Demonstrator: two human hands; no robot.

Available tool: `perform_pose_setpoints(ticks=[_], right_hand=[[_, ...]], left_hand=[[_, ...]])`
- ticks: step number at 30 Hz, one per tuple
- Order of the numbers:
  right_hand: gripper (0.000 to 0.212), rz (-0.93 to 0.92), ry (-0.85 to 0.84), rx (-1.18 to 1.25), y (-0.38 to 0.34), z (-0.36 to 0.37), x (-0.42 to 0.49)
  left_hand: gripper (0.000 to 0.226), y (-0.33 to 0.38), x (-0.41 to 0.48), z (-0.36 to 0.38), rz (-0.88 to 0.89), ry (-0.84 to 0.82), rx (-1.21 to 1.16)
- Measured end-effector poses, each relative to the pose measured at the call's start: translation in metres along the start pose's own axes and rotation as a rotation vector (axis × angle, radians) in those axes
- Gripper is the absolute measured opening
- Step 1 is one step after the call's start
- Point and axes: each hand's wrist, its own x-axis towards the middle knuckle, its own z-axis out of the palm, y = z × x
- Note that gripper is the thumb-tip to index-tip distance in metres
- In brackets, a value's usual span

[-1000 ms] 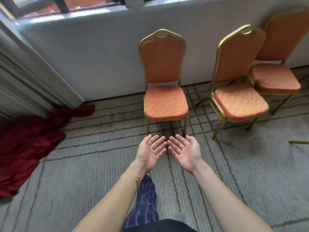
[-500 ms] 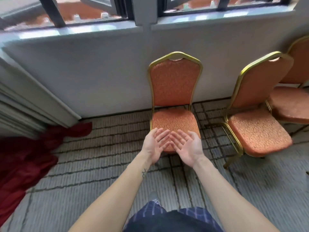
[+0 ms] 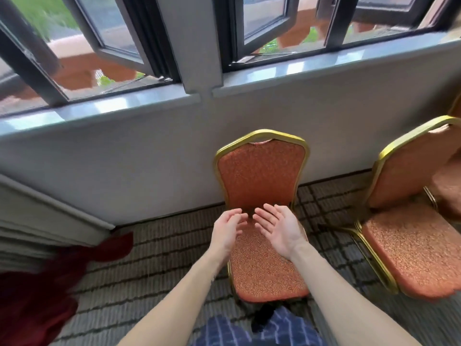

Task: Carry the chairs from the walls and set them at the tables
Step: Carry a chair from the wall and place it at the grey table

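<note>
An orange padded chair (image 3: 260, 176) with a gold metal frame stands against the grey wall, right in front of me. Both my hands hover side by side above its seat, near the foot of the backrest, and hold nothing. My left hand (image 3: 228, 228) has its fingers loosely curled. My right hand (image 3: 278, 227) is palm up with relaxed fingers. A second chair (image 3: 409, 243) of the same kind stands to the right, turned slightly. No table is in view.
A low grey wall (image 3: 149, 158) with a sill and open windows runs behind the chairs. Red cloth (image 3: 37, 290) lies on the striped carpet at the left, under pale curtain folds (image 3: 32, 226). A third chair's edge (image 3: 449, 193) shows at far right.
I have come closer to the chair: my hands, which were in front of the seat, now hover above it near the backrest. My left fingers have curled a little.
</note>
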Motion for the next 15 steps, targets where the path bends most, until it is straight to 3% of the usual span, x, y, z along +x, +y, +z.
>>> perform_pose_setpoints(ticks=[8, 12, 15], right_hand=[[0.036, -0.083, 0.059, -0.274, -0.052, 0.051, 0.078], [0.031, -0.12, 0.156, -0.285, -0.068, 0.079, 0.121], [0.031, -0.151, 0.252, -0.263, -0.076, 0.1, 0.15]], left_hand=[[0.028, 0.065, 0.108, 0.005, 0.195, -0.091, 0.408], [0.032, 0.093, 0.176, 0.009, 0.317, -0.176, 0.599], [0.03, 0.107, 0.214, 0.011, 0.537, -0.155, 0.706]])
